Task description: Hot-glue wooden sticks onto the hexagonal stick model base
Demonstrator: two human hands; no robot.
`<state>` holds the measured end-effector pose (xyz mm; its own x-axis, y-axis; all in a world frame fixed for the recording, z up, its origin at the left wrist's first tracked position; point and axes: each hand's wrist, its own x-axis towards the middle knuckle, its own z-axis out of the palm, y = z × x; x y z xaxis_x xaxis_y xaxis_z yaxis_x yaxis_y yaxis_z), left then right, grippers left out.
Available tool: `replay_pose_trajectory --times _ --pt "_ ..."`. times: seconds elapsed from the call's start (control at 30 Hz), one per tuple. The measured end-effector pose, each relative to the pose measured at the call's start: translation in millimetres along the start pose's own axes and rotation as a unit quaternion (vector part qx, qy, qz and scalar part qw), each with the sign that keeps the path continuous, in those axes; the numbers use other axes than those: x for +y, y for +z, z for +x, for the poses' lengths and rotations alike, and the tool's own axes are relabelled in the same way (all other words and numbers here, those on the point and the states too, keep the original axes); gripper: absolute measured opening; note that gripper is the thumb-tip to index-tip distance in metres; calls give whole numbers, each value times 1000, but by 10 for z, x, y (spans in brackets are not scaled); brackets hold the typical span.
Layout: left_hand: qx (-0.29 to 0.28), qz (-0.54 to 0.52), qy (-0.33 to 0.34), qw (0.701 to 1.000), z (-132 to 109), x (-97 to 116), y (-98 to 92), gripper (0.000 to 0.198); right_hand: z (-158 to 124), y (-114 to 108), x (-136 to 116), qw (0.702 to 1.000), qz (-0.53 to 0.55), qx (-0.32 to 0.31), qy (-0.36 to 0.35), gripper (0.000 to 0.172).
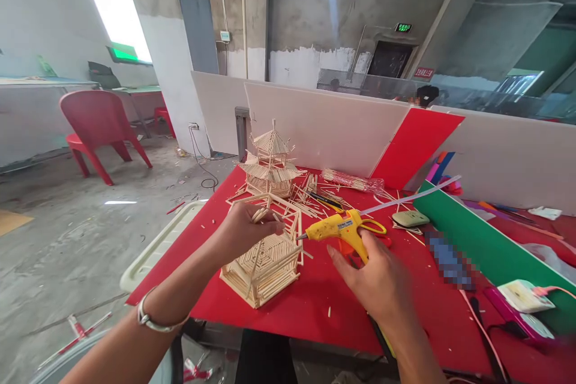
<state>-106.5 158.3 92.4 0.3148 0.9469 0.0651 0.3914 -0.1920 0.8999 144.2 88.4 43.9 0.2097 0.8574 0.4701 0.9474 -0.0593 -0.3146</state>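
My right hand (pixel 382 276) grips a yellow hot glue gun (pixel 333 227) by its handle. The nozzle points left, close to a frame of thin wooden sticks, and a long clear glue stick (pixel 414 197) juts from the back. My left hand (pixel 247 231), fingers closed, is over that stick model (pixel 270 258), a hexagonal base with a spiral floor and upright posts. Short pale wooden sticks (pixel 260 215) show between the left fingers; how many is hidden. Behind stands a tiered pagoda (pixel 270 162) of the same sticks.
Loose sticks (pixel 310 204) and a plastic-wrapped bundle (pixel 353 181) lie on the red tabletop (pixel 324 306). Yellow-handled scissors (pixel 375 226) sit behind the glue gun. A green board (pixel 486 252) and a power strip (pixel 522 312) with cords are at right. A white tray (pixel 153 246) is left of the table.
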Motion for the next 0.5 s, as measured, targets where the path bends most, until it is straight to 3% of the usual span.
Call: replay_pose_trajectory --times 0.17,0.5 --pt "-10 10 -6 1000 31 -12 -1 20 45 10 -56 995 -49 57 -67 47" --pt "-6 23 -15 1000 79 -52 15 21 108 -3 -71 983 -91 93 -130 32"
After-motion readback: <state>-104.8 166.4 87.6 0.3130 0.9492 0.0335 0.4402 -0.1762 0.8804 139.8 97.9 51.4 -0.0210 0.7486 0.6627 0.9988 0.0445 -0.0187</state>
